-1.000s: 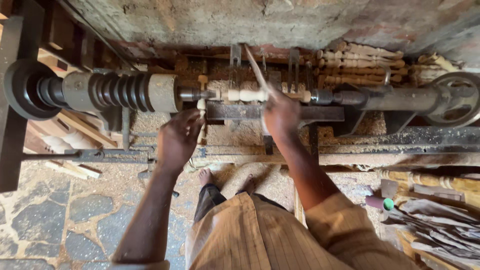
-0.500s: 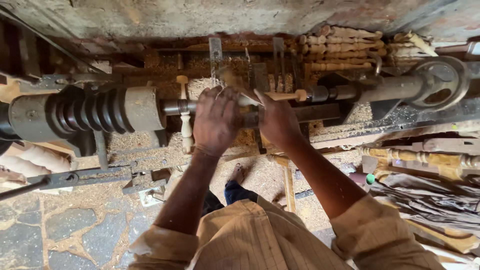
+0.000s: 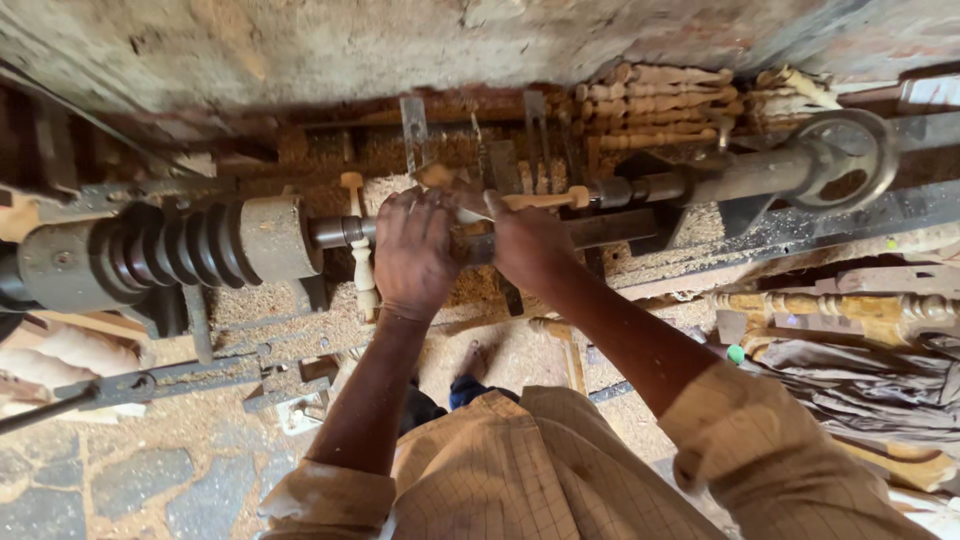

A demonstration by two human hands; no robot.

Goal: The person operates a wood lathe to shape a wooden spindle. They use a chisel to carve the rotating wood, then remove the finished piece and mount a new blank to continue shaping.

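A: Logging the head view. I read the step as work on the piece mounted in the lathe: both hands sit on the turned wooden spindle (image 3: 535, 200), which runs level between the drive shaft (image 3: 338, 231) and the tailstock (image 3: 745, 172).

B: Finger state?

A: Left hand (image 3: 415, 255) lies palm-down over the spindle's left end, fingers curled over the top of it. Right hand (image 3: 530, 245) is closed around the middle, knuckles up. A pale blade-like tip (image 3: 470, 210) shows between the hands; I cannot tell whether it is a tool or which hand holds it, since the fingers cover it.

B: What does the next move call for, in your judgement?

A: A steady two-handed brace against the bed (image 3: 620, 228), with fingers kept off the shaft side.

B: Materials?

A: The spindle is pale, smooth, bead-and-cove in profile. The stepped pulley (image 3: 175, 250) is dark, ridged metal, next to a dull cylindrical head (image 3: 278, 238). Coarse sawdust (image 3: 300, 300) blankets the frame. Finished turned spindles (image 3: 660, 105) are stacked against the rough plastered wall (image 3: 400, 40). A handwheel (image 3: 845, 160) caps the far right end.
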